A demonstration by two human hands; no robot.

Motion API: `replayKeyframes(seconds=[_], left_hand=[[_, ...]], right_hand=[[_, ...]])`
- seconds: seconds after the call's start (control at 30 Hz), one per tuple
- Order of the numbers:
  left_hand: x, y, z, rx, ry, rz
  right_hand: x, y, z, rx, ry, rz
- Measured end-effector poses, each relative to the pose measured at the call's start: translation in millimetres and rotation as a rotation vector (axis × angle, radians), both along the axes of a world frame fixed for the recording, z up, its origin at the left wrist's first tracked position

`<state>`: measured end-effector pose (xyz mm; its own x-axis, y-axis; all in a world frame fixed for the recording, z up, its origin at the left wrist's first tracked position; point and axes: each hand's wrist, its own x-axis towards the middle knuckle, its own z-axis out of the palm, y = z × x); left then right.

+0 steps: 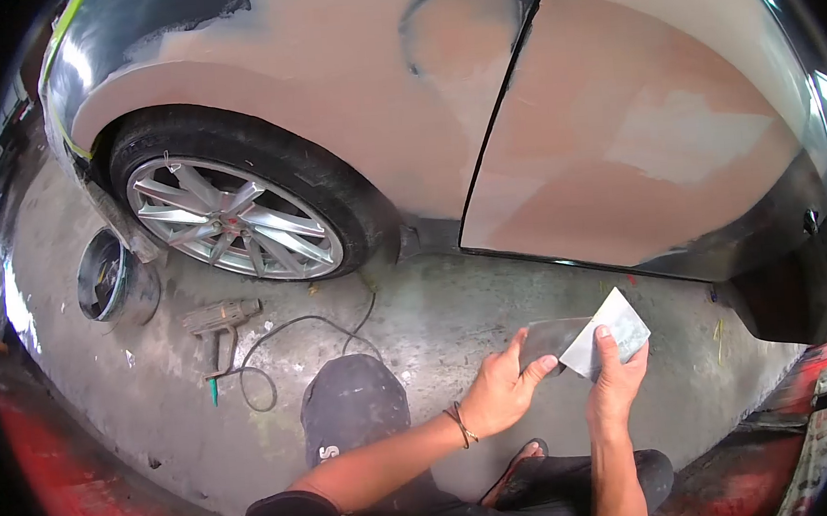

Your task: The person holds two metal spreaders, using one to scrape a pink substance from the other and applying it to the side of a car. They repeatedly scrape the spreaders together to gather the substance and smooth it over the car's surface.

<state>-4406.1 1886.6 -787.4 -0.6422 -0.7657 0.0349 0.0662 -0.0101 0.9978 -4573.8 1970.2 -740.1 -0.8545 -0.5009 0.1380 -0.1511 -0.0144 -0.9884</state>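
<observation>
My left hand (504, 386), with a dark band at the wrist, is closed on a flat grey sheet (561, 336). My right hand (618, 378) grips a whitish square plate (621, 320) with the thumb across its face. The two flat pieces meet or overlap between my hands; whether they touch is hard to tell. Both hands are low in front of a car door (635, 137) covered with pinkish-beige filler, and touch no part of the car.
A car wheel (229, 218) stands at the left under the filler-coated fender (324, 82). On the concrete floor are a dark bucket (137, 287), a heat gun (218, 318) and its looping cable (293, 324). My knees and a sandalled foot (519, 463) are below.
</observation>
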Motion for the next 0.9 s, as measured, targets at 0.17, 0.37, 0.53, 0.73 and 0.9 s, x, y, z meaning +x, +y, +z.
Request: replayKeyframes(seconds=[0.17,0.37,0.53,0.73,0.9], left_hand=[[5.9,-6.4,-7.4,-0.175,0.010,-0.213],[20.1,-36.5,-3.7,-0.060,-0.022,-0.699],[17.8,-32.7,3.2,0.353,0.074,-0.588],[13.6,-42.6,-4.3,0.441,0.155,-0.445],[13.7,-43.0,-4.0,0.523,0.211,-0.368]], right_hand=[[43.1,-0.5,18.3,0.113,0.199,0.061],[28.3,12.6,30.3,0.204,0.265,0.359],[2.6,11.9,50.9,-0.212,0.043,0.316],[6.8,26.3,18.3,0.008,0.143,0.417],[25.4,22.6,29.6,0.279,0.317,0.529]])
